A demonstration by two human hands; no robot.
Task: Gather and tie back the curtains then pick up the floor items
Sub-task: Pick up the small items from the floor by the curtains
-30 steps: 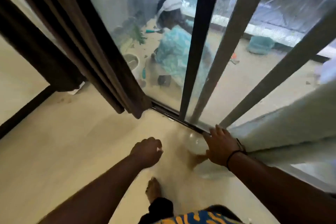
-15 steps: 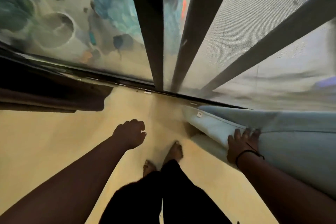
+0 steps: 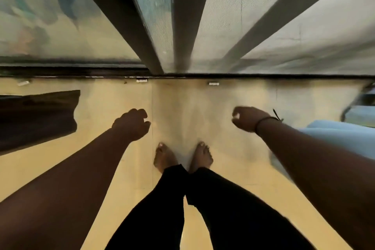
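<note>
Sliding glass door (image 3: 253,16) fills the upper view, dark frame bars fanning up from a black floor track (image 3: 263,76); mesh-like texture shows on the panes. Beyond the glass, only blurred shapes.

Tiled floor (image 3: 121,168), pale yellow, runs from the track toward the person, who stands barefoot facing the door, feet (image 3: 165,158) together, dark trousers below.

Dark brown curtain (image 3: 38,115) hangs at the left edge, its hem just above the floor, well apart from the left hand. Heavy-looking cloth, deep folds, not yet gathered or tied as far as this view shows.

Light blue curtain (image 3: 343,134) sits at the right edge, pale and smooth, partly hidden behind the right forearm. Probably the nearer one to take up first.

Left hand (image 3: 132,123): fingers curled loosely inward, holding nothing, hanging over bare floor. Right hand (image 3: 246,117): likewise curled, nothing in it, a dark band at the wrist. Both arms spread outward, likely ready to reach toward a curtain on either side.

Small white bits (image 3: 213,83) lie along the track; too small to identify.
</note>
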